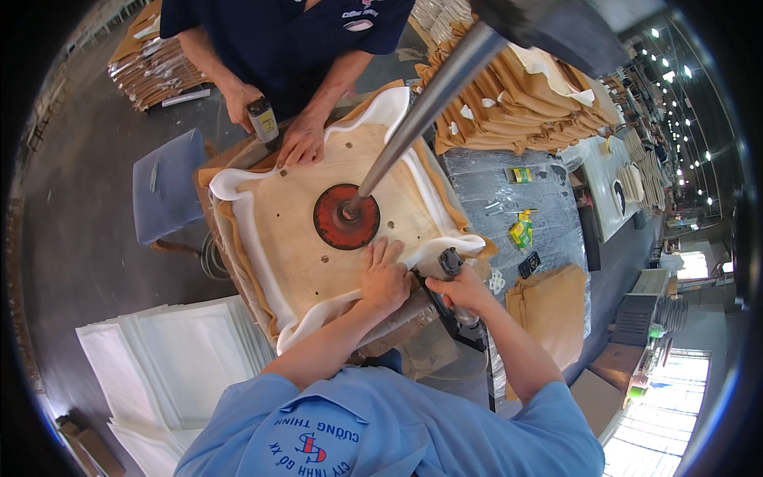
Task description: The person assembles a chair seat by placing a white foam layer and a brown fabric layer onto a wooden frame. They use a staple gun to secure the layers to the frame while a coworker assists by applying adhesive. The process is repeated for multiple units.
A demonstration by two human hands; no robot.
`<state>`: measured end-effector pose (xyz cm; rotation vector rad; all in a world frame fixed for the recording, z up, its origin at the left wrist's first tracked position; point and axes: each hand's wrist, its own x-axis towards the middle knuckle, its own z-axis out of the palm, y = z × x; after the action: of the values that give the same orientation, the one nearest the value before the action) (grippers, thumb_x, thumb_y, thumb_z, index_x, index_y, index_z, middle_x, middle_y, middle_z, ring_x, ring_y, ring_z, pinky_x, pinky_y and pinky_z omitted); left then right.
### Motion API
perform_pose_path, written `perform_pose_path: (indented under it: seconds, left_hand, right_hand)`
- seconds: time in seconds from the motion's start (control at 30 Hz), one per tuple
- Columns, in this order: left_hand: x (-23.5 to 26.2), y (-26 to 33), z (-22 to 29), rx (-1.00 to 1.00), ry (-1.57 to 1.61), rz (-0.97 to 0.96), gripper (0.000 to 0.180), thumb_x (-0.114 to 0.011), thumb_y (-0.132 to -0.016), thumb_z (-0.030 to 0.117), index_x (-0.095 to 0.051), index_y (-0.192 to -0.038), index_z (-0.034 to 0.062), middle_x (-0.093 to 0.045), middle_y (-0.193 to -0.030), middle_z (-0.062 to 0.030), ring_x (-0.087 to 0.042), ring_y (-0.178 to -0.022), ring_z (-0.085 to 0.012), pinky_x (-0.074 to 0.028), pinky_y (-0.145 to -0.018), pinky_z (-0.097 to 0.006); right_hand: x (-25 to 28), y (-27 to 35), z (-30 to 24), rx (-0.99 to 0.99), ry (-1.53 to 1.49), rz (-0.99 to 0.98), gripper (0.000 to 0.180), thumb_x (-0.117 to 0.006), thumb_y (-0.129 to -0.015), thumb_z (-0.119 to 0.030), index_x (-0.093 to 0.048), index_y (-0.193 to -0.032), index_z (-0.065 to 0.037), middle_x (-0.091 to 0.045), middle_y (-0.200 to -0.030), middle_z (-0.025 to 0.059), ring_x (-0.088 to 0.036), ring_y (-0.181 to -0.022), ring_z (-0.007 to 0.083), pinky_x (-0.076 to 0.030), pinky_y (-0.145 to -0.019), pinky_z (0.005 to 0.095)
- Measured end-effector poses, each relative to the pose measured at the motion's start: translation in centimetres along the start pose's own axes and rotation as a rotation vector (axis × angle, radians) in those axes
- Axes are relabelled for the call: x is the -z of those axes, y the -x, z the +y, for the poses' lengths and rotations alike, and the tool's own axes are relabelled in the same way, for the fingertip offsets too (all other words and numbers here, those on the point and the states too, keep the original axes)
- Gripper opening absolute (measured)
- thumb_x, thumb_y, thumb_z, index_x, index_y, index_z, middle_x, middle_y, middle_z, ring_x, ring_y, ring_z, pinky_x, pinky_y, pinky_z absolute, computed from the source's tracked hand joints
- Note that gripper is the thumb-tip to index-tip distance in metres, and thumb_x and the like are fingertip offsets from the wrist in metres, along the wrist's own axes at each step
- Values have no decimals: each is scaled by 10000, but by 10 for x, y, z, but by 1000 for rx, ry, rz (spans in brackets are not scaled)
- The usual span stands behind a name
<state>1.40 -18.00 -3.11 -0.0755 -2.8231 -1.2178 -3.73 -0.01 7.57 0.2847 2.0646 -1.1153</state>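
A pale plywood panel [290, 230] lies edged by white foam [246, 238] and tan-brown cover material [433, 171]. A red round pad [326, 215] on a slanting metal rod [429, 103] bears on its middle. My left hand [387, 278] rests on the panel's near edge with fingers stretched out, beside the foam's near right corner. My right hand [467, 292] is wrapped around a staple gun [450, 262] at that corner. The gun's nose is hard to make out. Across the panel, a co-worker's hand [238, 103] grips another staple gun [263, 121]; their other hand [304, 139] presses the far edge.
Stacked tan covers [509, 103] rise at the far right. On the plastic-wrapped table [485, 187] lie small yellow-green boxes [521, 230] and a tan fabric pile [548, 310]. A blue padded seat [168, 187] stands left; white foam sheets [159, 366] lie near left.
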Motion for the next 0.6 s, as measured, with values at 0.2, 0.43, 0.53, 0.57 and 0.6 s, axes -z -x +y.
perform_pose_path:
  seconds: [0.2,0.43,0.53,0.57,0.6]
  left_hand:
    - [2,2,-4,-21,-6,22,182,-740,-861,227,-804,-851,57,-542,-1506,-116,-342,-1535,-389,-178,-1296,-594]
    - [15,19,-5,-9,-85,-38,266,-762,-897,314,-823,-906,55,-517,-1538,-119,-296,-1556,-418,-154,-1294,-613]
    - [13,17,-7,19,-17,-10,286,-764,-902,334,-828,-905,55,-520,-1537,-114,-290,-1557,-422,-145,-1295,-611]
    - [12,15,-8,32,-13,-5,279,-761,-901,325,-828,-899,55,-522,-1536,-110,-291,-1556,-419,-144,-1296,-609]
    - [11,14,-7,43,-4,-5,272,-758,-900,317,-829,-893,55,-524,-1534,-107,-293,-1555,-416,-143,-1296,-607]
  right_hand:
    - [-9,-6,-10,82,203,21,324,-865,-892,-266,-733,-1031,-5,-675,-720,37,-588,-504,115,-456,-464,318]
    - [-8,-4,-5,49,222,59,321,-856,-894,-287,-729,-997,-12,-679,-699,39,-605,-509,131,-482,-489,318]
    - [-9,7,2,81,113,44,304,-850,-904,-278,-725,-985,-13,-672,-684,28,-603,-510,123,-480,-487,316]
    - [-11,8,4,76,100,30,301,-849,-906,-275,-724,-987,-14,-668,-679,26,-602,-510,120,-479,-486,316]
    - [-12,9,8,66,85,19,297,-847,-908,-272,-724,-988,-14,-665,-675,23,-600,-509,117,-478,-485,317]
